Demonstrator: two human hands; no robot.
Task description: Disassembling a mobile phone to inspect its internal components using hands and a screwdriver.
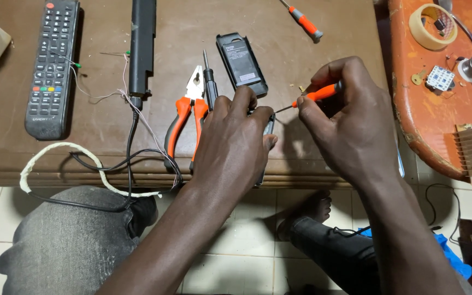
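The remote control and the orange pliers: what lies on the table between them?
In the head view, a long black bar lies between the remote control and the pliers, with thin wires and a black cable.

Scuffed brown wooden table [312, 164] — pale tiled floor [236, 246] beneath

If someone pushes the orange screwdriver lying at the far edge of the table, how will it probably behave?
The orange screwdriver has a round, slim handle, so it would probably roll rather than slide. It looks stiff, with a thin metal shaft, and likely light for its size. It lies flat on the brown table, so tipping seems unlikely.
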